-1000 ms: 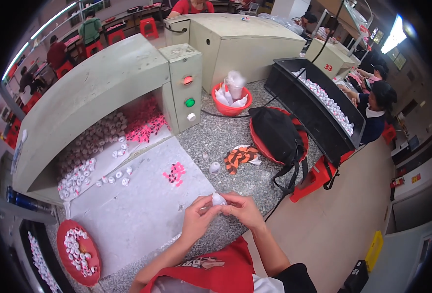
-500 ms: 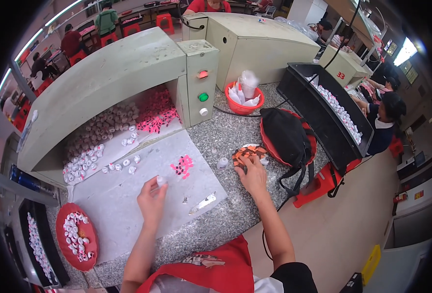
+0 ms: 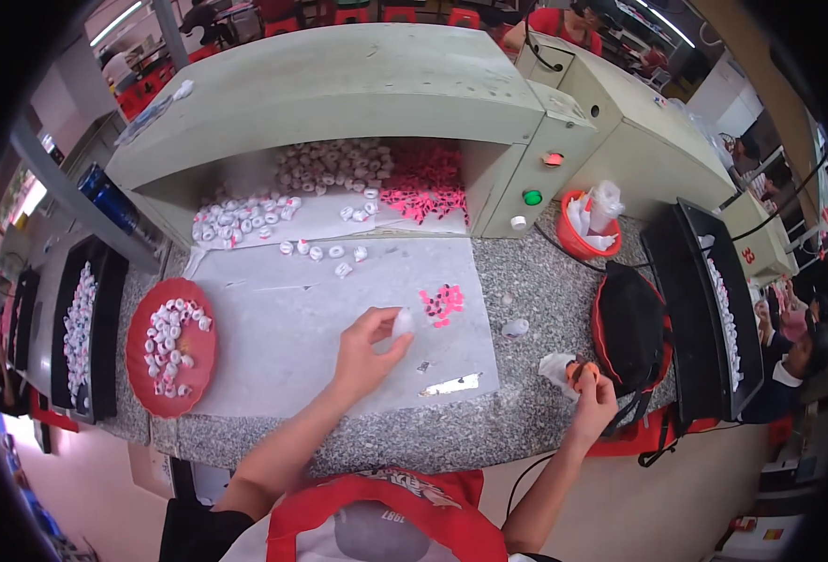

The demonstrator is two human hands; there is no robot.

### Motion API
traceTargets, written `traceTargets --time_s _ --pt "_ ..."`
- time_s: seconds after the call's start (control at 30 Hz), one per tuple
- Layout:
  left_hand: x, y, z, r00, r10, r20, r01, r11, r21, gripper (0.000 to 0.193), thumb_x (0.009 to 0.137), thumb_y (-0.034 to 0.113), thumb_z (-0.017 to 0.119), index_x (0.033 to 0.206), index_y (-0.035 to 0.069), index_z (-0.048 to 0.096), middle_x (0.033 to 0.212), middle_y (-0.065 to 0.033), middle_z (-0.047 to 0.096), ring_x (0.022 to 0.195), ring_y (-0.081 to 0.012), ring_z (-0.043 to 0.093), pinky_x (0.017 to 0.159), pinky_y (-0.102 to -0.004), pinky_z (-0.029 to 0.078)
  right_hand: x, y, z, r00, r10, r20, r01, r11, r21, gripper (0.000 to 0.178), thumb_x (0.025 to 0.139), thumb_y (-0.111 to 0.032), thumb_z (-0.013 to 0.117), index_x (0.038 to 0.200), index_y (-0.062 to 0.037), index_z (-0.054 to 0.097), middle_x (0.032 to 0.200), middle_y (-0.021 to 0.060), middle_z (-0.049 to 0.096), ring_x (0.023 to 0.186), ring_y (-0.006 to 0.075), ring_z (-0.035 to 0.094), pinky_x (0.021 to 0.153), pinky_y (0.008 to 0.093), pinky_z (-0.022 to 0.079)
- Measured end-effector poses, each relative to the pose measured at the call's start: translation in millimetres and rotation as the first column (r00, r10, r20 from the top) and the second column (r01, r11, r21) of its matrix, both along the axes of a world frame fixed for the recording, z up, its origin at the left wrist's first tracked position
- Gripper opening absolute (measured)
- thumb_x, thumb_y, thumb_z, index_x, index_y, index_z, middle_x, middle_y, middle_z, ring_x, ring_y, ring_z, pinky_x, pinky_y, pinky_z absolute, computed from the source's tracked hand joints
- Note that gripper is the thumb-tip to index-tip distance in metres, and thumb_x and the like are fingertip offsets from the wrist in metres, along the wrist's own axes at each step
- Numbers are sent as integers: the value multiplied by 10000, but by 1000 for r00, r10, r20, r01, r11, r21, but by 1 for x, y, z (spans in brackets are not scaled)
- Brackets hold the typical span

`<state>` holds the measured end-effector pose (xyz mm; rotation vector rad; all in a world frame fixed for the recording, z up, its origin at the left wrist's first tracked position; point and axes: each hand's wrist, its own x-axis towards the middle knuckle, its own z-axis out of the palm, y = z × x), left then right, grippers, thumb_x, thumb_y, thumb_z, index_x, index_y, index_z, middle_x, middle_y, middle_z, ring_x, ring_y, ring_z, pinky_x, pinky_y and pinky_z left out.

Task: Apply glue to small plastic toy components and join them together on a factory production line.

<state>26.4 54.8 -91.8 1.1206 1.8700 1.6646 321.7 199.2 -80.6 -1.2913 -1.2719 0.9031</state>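
Piece (image 3: 403, 322) (1, wht) in L hand (image 3: 367, 354) grip, cloth (image 3: 577, 375) (1, orange/blk) in R hand (image 3: 595, 406) grip

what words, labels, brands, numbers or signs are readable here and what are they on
Places only; I don't copy out print.
Red number: on the pale machine at far right.
Pale number: on the grey cloth at the wearer's front.
Pale print: on the red cloth around it; distorted, unclear.
White piece in the left hand: too blurred to read any.
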Motion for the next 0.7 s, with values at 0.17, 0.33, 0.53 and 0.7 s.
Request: traceTargets --time_s 0.17,0.33,0.53,0.7 --pt "36 1 37 964 -191 -185 197 980 16 326 754 14 683 1059 39 573 1128 -133 558 972 -215 630 734 -305 581 2 -37 22 904 205 -375 -248 966 -70 133 889 -140 590 891 -7 594 807 42 618 651 68 554 536 160 388" --pt "59 8 34 883 -177 -434 265 953 149 370 718 -29 673 1040 38 504 1155 -179 567 981 -277 633 708 -322 572 -19 -67 43 723 380 -577 -482 876 -28 149 895 -114 541 958 14 582 919 103 642 738 120 603 626 218 464" --pt "69 9 40 850 -168 -499 319 918 236 387 666 -37 678 1018 27 533 1135 -157 578 1016 -324 616 756 -364 552 -35 -83 42 634 485 -602 -582 812 42 219 888 -116 547 1033 47 573 1055 173 627 916 206 630 835 323 483" --pt "68 8 41 853 -139 -502 301 918 258 398 664 -40 686 1027 19 532 1112 -164 582 1013 -332 616 748 -367 551 -41 -88 43 605 496 -623 -602 797 50 243 892 -114 543 1073 46 560 1084 170 618 942 210 629 841 333 492"
